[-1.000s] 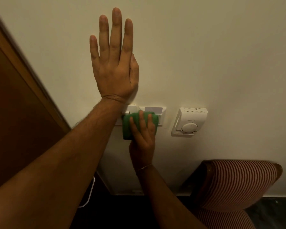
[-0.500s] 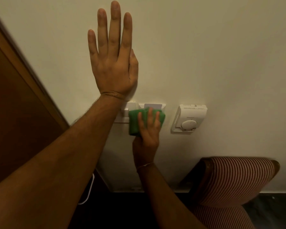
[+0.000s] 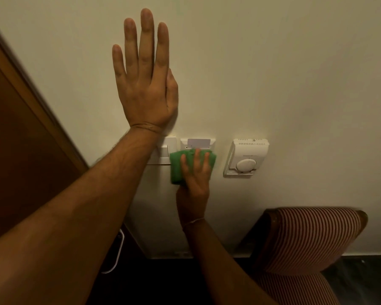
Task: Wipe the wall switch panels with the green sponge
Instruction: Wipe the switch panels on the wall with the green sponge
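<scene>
As the left forearm crosses the near foreground, the right hand (image 3: 193,172) presses the green sponge (image 3: 178,166) flat against the wall (image 3: 273,73), fingers spread over it, holding it onto the lower half of the key-card switch panel (image 3: 198,145). Over the past second the sponge has slid right, off the rocker switch panel (image 3: 165,150) and onto its neighbour, which suggests the left plate has had its pass and the wipe is moving along the row. A white key card (image 3: 198,142) stands in the slot just above the sponge and could be knocked by an upward stroke. Farther right, apart from the sponge, a white thermostat with a round dial (image 3: 246,158) waits untouched. Higher on the wall, the left hand (image 3: 146,84) rests open and flat, fingers pointing up, holding nothing; it has stayed there as a brace. Its wrist hides the left part of the rocker plate. A wooden door frame (image 3: 31,102) runs along the left, and a red-striped upholstered chair (image 3: 312,241) stands low at right, clear of the panels.
</scene>
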`<control>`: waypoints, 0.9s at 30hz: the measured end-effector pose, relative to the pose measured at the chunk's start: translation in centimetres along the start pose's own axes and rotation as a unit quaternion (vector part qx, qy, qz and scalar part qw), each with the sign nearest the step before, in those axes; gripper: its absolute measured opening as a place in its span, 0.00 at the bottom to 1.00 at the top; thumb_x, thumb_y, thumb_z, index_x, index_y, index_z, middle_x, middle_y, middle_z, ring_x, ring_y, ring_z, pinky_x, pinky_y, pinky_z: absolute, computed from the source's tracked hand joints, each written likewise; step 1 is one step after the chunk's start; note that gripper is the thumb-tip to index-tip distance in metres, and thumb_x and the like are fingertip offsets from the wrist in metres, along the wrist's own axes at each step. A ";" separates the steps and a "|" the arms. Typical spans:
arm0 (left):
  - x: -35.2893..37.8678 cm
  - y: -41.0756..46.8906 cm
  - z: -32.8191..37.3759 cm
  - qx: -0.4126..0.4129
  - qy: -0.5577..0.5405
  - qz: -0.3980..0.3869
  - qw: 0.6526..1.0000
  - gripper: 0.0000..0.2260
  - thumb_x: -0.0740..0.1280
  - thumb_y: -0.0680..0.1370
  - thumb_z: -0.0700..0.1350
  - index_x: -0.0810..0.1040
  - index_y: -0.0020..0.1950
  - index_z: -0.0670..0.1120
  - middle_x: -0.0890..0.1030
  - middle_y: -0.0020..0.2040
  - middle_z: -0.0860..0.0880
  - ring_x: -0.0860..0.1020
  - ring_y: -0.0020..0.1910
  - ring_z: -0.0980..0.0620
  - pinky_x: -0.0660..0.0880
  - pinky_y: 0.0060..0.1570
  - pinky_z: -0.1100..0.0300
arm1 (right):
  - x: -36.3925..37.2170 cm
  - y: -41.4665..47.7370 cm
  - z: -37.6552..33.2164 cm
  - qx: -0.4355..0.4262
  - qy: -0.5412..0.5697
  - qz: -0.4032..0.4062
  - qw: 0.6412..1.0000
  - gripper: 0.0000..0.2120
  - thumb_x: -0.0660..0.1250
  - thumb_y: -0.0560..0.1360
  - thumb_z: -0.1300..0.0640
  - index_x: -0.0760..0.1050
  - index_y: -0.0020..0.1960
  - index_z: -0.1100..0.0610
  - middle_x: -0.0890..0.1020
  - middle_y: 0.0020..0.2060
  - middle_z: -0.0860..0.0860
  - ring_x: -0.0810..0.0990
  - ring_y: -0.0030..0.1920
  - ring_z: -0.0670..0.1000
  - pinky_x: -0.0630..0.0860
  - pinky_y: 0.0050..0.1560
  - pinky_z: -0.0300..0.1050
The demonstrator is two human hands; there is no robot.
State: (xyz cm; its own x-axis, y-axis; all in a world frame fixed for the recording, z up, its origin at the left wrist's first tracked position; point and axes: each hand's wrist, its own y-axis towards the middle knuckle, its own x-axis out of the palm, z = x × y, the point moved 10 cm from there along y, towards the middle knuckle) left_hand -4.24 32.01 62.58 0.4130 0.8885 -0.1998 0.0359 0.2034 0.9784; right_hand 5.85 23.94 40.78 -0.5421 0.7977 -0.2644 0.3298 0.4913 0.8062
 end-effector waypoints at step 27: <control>0.0 -0.2 -0.2 -0.003 -0.004 0.009 1.000 0.29 0.63 0.87 0.42 0.62 0.88 0.41 0.65 0.86 0.35 0.61 0.86 0.32 0.52 0.87 0.35 | -2.4 0.7 2.6 -0.064 -0.026 -0.019 0.997 0.22 0.62 0.84 0.71 0.75 0.75 0.59 0.67 0.80 0.58 0.60 0.84 0.62 0.62 0.83 0.66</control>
State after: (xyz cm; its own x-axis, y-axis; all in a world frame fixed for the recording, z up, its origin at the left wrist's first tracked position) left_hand -4.48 32.01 62.34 0.4208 0.8887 -0.1820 0.0239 0.1897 0.9815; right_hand 9.36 23.31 40.57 -0.5101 0.7978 -0.3213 0.2054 0.4758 0.8553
